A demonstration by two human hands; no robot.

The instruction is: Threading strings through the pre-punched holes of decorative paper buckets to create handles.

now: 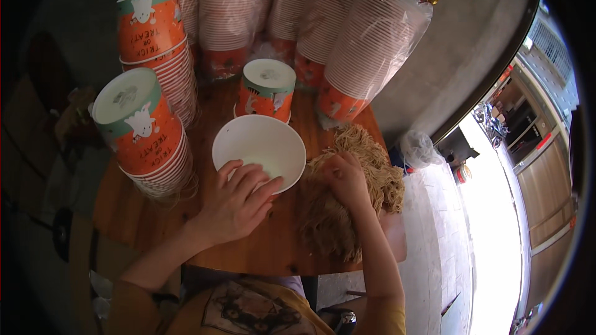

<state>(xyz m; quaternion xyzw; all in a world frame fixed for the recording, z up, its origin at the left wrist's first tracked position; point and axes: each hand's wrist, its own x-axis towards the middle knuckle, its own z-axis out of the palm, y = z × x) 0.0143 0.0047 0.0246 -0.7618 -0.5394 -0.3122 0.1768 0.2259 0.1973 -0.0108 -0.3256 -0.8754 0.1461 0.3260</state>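
Observation:
A paper bucket (264,149), white inside, stands mouth up in the middle of the wooden table. My left hand (239,201) lies over its near rim with the fingers apart, some reaching inside. Right of the bucket is a heap of tan twine (372,167), looped and tangled, with a looser bundle hanging toward the table's near edge. My right hand (346,180) is curled closed against this heap; the twine strands in its fingers are mostly hidden.
Orange-and-green stacks of upside-down paper buckets (139,130) rise on the left. Another upturned bucket (268,87) sits behind the open one. Tall plastic-wrapped bucket stacks (372,43) line the back of the wooden table (242,251). A bright doorway (496,211) lies right.

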